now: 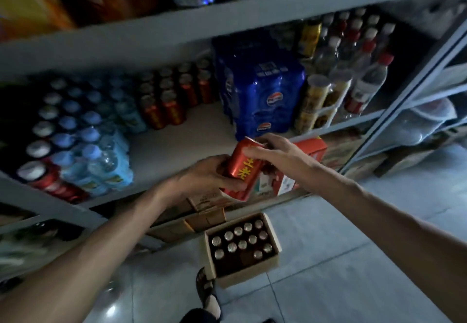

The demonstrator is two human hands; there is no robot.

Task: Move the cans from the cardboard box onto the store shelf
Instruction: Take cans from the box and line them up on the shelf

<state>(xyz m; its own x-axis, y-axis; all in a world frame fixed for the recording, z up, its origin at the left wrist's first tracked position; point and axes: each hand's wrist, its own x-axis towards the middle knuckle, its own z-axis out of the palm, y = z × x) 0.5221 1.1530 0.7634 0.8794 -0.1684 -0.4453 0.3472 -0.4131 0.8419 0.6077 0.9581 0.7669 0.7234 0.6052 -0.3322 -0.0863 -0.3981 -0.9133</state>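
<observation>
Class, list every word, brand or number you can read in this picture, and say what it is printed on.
Red can: large yellow Chinese characters, partly hidden, not surely readable.
Blue packs: round logo, lettering too blurred to read.
Bottles and red box: print too small or blurred.

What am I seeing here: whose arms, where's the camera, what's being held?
No machine here: a person works bare-handed. The single picture comes from a wide-angle camera worn on the head, looking forward and down, so both arms reach in from below. The left hand and right hand together hold one red can, tilted, in front of the shelf. On that shelf stand rows of red cans, bottles and blue packs. Below, on the floor, an open box holds more cans.
</observation>
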